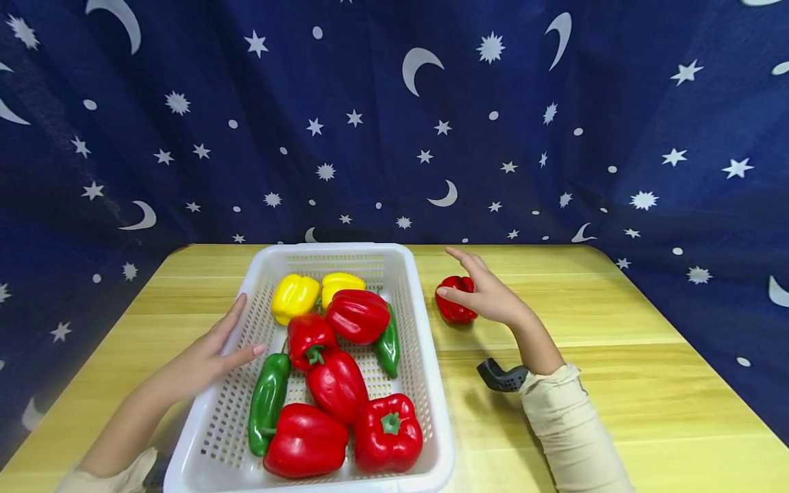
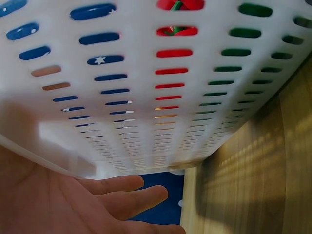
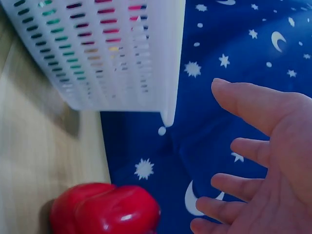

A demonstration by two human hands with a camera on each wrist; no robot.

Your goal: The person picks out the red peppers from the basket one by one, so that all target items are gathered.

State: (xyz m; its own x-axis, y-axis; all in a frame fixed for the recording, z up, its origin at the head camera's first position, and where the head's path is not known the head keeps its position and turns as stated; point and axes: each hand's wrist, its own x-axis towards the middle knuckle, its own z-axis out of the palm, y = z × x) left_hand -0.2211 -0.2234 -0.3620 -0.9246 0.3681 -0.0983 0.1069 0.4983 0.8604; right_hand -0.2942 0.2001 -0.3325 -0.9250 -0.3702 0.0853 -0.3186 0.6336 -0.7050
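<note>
A white perforated plastic basket (image 1: 425,383) holds several red bell peppers (image 1: 336,387), yellow bell peppers (image 1: 295,298) and long green peppers (image 1: 268,404). My left hand (image 1: 206,363) is at the basket's left rim, its thumb over the inside and its fingers extended along the outside. The left wrist view has these fingers (image 2: 131,200) straight beside the slotted wall. To the right of the basket, one red bell pepper (image 1: 453,311) sits on the table. Above it hovers my right hand (image 1: 490,291), fingers spread. In the right wrist view this hand (image 3: 278,165) holds nothing.
The wooden table (image 1: 616,383) runs back to a dark blue curtain (image 1: 370,123) with white moons and stars. A black curved device (image 1: 501,376) is at the right wrist by the beige sleeve (image 1: 570,424).
</note>
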